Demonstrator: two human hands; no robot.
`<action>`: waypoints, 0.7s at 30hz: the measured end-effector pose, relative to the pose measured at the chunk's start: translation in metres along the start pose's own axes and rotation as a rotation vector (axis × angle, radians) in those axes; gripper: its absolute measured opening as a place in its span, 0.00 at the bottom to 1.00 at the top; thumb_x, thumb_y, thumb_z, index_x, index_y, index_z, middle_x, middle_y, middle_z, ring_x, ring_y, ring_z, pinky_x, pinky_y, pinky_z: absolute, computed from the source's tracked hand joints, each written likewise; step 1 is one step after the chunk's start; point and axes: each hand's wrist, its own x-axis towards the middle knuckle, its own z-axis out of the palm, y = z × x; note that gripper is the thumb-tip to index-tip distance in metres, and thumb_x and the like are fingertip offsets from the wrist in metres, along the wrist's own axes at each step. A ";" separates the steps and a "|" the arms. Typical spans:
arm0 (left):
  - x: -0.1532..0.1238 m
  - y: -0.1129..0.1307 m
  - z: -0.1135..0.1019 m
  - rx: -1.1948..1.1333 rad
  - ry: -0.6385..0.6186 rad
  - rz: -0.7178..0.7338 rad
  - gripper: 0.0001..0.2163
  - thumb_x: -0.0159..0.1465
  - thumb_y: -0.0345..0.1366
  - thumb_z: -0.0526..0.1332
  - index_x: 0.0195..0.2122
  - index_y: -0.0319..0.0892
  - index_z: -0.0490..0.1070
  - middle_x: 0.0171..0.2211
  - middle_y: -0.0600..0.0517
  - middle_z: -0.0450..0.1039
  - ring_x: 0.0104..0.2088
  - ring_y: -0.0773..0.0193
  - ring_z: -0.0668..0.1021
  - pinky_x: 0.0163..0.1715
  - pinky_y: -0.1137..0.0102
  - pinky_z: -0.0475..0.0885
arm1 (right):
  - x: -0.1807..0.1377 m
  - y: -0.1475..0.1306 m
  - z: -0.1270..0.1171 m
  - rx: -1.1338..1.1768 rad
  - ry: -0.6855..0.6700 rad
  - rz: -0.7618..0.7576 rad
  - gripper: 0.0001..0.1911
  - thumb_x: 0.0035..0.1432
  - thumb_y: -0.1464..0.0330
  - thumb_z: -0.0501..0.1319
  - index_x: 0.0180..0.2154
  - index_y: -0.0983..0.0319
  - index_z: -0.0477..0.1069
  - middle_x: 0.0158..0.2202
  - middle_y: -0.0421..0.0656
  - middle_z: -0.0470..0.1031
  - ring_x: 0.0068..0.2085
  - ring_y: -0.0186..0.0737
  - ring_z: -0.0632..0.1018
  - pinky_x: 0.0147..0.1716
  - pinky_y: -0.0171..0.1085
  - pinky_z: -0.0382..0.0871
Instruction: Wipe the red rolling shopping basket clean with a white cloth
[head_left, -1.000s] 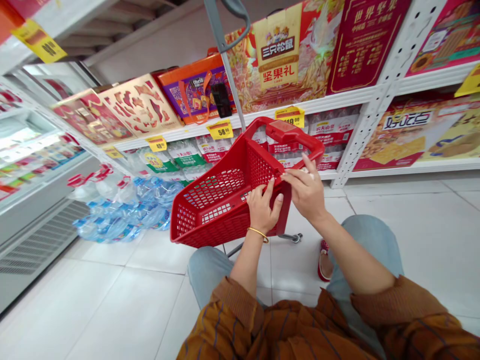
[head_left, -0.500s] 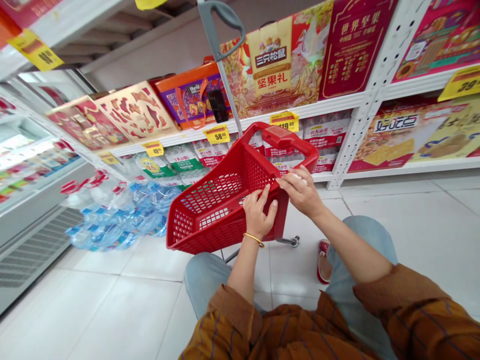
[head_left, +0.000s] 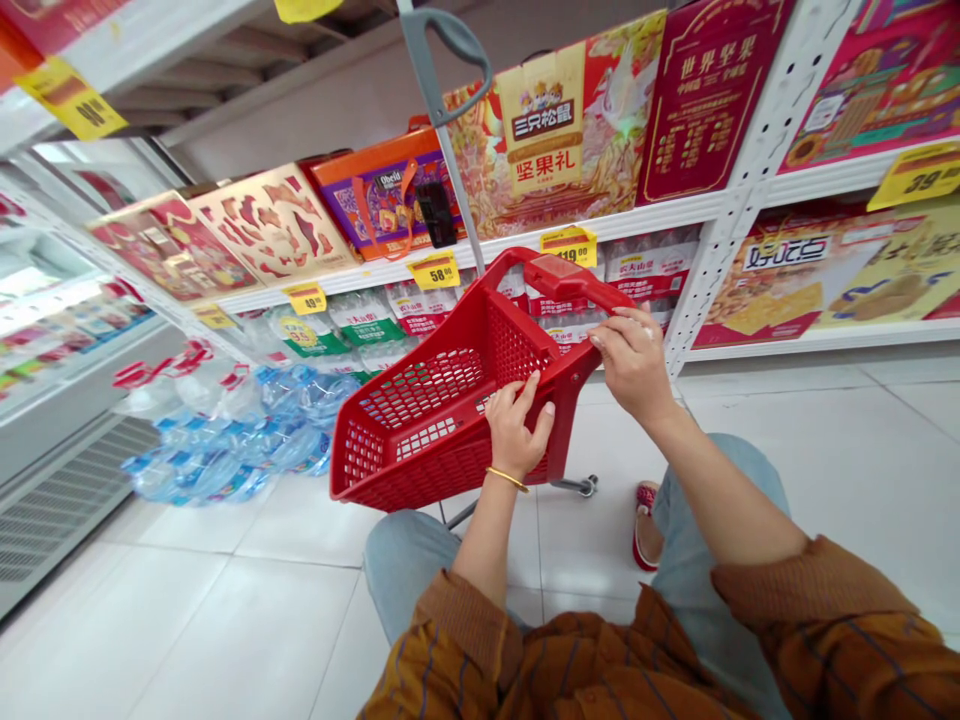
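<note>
A red plastic shopping cart (head_left: 442,440) with perforated sides stands in front of my knees. My left hand (head_left: 517,428) lies on its near rim, fingers over the edge and thumb held apart. At the right end of the cart's handle (head_left: 570,283), my right hand (head_left: 634,365) has its fingers closed over the red plastic. A small white bit shows at the right fingers, too small to make out. Its palm side is hidden. The part of the basket floor that I can see has nothing on it.
Gift boxes (head_left: 547,130) line the shelf behind the cart, with packs of bottled water (head_left: 367,318) below. Blue-tinted water bottles (head_left: 225,440) sit on the floor to the left, beside a refrigerated case (head_left: 67,480). A grey-handled pole (head_left: 459,170) rises behind the cart.
My right hand has slid outward and to the right, from the near corner of the cart to the end of its handle. My left hand stays on the rim.
</note>
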 end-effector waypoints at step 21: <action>0.025 0.023 -0.022 0.072 -0.116 0.095 0.20 0.71 0.42 0.46 0.60 0.43 0.62 0.55 0.45 0.71 0.54 0.60 0.72 0.53 0.62 0.65 | -0.002 -0.067 -0.004 -0.021 -0.144 -0.091 0.14 0.65 0.72 0.50 0.46 0.62 0.72 0.41 0.48 0.75 0.49 0.46 0.72 0.59 0.55 0.62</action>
